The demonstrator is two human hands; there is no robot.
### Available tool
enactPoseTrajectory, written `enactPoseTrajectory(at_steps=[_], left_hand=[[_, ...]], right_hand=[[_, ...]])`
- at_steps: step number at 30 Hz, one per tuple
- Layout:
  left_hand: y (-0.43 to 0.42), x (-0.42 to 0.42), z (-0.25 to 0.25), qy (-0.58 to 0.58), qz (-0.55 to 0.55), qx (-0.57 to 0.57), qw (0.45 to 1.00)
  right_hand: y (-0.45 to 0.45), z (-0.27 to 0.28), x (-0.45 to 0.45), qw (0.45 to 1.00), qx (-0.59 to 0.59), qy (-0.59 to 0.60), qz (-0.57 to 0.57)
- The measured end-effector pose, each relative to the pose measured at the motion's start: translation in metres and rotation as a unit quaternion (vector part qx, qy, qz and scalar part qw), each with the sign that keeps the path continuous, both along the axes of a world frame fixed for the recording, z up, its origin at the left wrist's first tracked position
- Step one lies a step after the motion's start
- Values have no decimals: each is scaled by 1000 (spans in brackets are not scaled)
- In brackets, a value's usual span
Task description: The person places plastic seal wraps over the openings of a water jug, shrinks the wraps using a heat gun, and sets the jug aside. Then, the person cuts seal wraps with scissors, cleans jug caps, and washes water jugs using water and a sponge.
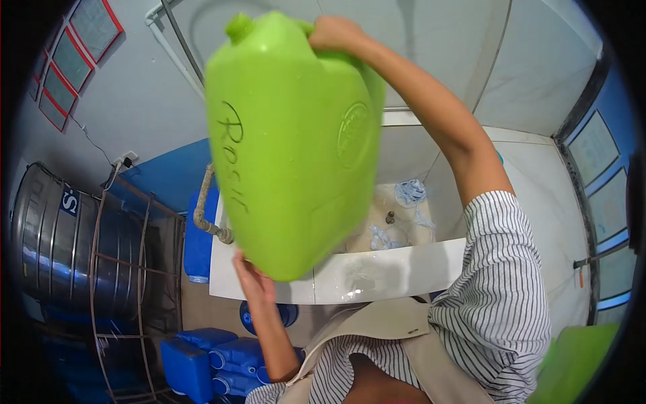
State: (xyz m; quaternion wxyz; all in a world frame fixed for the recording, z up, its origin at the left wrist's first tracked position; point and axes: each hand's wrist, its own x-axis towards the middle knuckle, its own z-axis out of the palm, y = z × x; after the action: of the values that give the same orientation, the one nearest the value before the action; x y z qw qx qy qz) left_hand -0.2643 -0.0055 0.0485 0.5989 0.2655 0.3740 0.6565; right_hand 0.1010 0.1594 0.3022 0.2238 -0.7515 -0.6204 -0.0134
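Note:
A large lime-green plastic jerrycan [293, 155] is held up in front of me, over the near side of a white tiled basin [397, 266]. Its capped spout points up at the top left, and dark handwriting and a round embossed mark show on its side. My right hand [334, 34] is closed round the handle at the top. Below, my left hand [256, 279] supports the jerrycan's lower end, with its fingers partly hidden behind it. Light-blue cloths [410, 193] lie inside the basin near a dark drain fitting [390, 217].
A worn pipe [203, 202] rises at the basin's left edge. Several blue jerrycans [185, 367] stand on the floor at the lower left. Beyond them are a metal rack [94, 289] and a ribbed steel tank [57, 236]. Something green [579, 363] sits at the lower right.

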Motion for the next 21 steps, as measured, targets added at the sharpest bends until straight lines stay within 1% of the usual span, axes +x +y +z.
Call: enactPoseTrajectory(at_steps=[1,2,3,5,6,7,8,9,10,11,12,13,15,16,17,18,20,21], left_hand=[[-13,5,-5,-18,-62,-27,998],[-20,6,-7,-35,-124,-53,990],[-22,-1,2,-36,-124,-50,990],[-30,-25,44,52,-79,-72,993],[-30,-29,67,55,-82,-76,992],[-26,-26,91,35,-95,-33,994],[-21,-23,104,15,-106,9,994],[-11,-22,88,18,-107,4,994],[5,-21,55,19,-76,20,997],[17,-20,30,20,-45,38,998],[11,-3,19,11,-24,20,999],[7,-2,14,12,-25,25,999],[-2,-7,7,-14,-118,-35,992],[-6,-11,26,9,-98,-11,995],[-8,-10,56,29,-107,49,993],[-3,-4,87,48,-110,106,987],[10,9,128,184,-78,157,967],[17,21,144,219,-70,176,957]], right_hand=[[5,-15,5,1000,3,0,-1],[11,-32,9,999,10,-28,28],[15,-39,12,997,17,-57,57],[5,-23,-1,997,7,-54,57],[-4,-6,-11,999,21,-14,39],[-12,8,-14,999,37,26,20],[-16,18,-11,999,33,28,17],[-17,25,-9,994,90,54,33],[-16,27,-8,984,148,81,49],[-10,21,-4,984,148,84,49],[-1,8,2,994,95,48,32],[5,-5,9,999,45,10,13],[-3,-38,25,999,9,30,-17],[-9,-56,43,997,-3,78,-19],[-6,-83,69,991,6,130,-30],[1,-128,107,983,123,133,25],[-26,-182,133,939,144,312,-24],[-42,-211,138,909,151,386,-49]])
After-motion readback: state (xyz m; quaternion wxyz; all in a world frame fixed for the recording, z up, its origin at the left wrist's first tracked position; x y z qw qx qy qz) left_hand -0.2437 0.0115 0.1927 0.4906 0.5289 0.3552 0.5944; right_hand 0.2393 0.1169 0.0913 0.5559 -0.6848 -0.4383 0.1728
